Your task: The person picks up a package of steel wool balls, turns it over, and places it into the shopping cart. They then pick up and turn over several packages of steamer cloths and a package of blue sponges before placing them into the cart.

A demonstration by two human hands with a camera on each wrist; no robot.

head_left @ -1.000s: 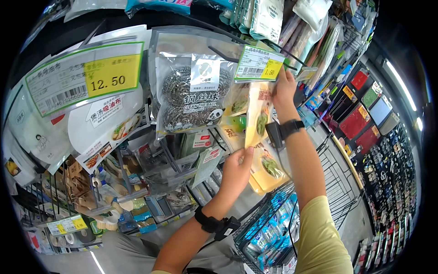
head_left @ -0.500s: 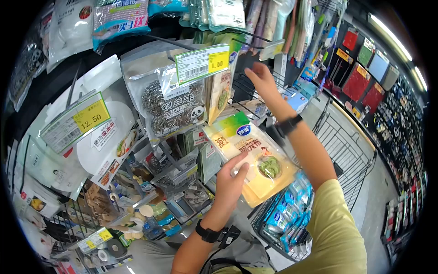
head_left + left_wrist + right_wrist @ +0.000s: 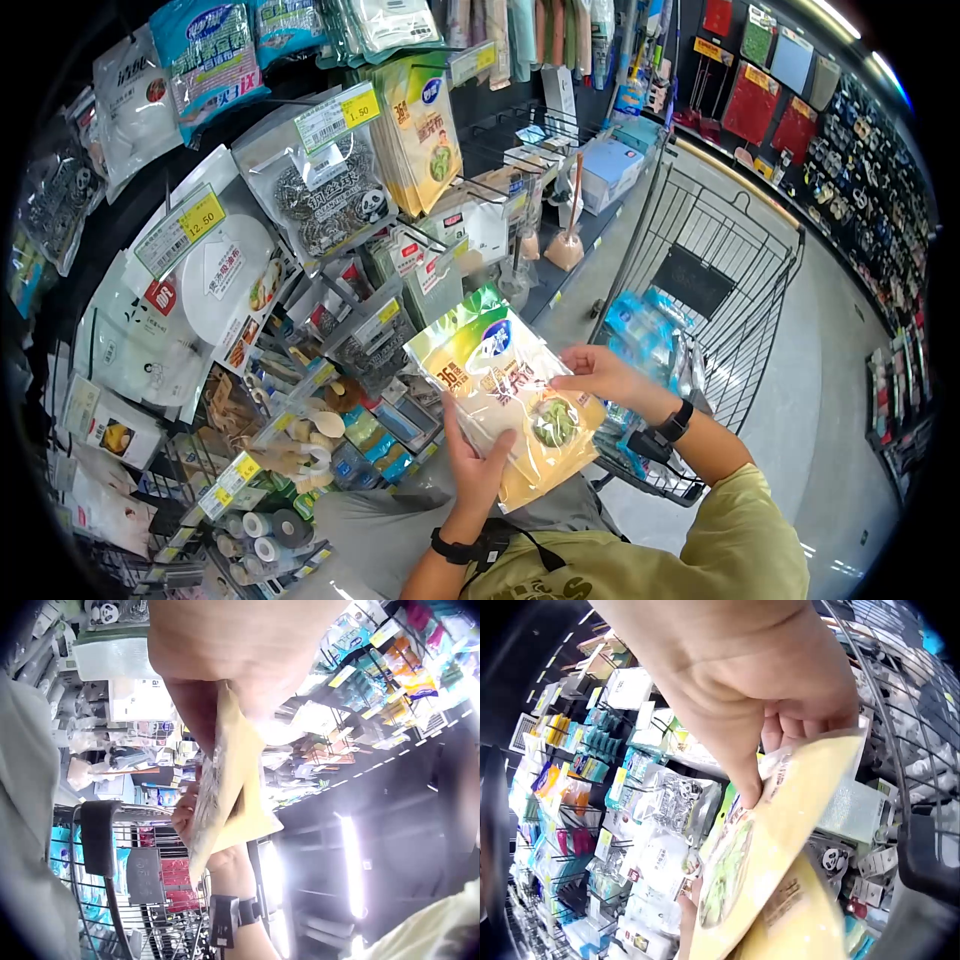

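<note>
A flat plastic packet of cloth (image 3: 500,375), yellow with a green top edge and a picture of green food, is held in front of the body by both hands. My left hand (image 3: 473,462) grips its lower left edge, thumb across the front. On the opposite edge, my right hand (image 3: 608,382) pinches it between thumb and fingers. Seen from the right wrist, the yellow packet (image 3: 780,802) has a second yellow layer (image 3: 799,919) behind it. In the left wrist view, the packet (image 3: 240,780) appears edge-on below the left hand (image 3: 232,641).
Matching yellow packets (image 3: 415,135) hang on a shelf hook, beside a bag of steel wool balls (image 3: 325,195). A wire shopping cart (image 3: 735,250) holding blue packages (image 3: 640,330) stands at the right. Shelves of kitchen goods (image 3: 330,430) fill the left.
The packet came away from the hanging stack and was drawn toward the body in the left hand. The right hand left the hook, moved down and took the packet's right edge.
</note>
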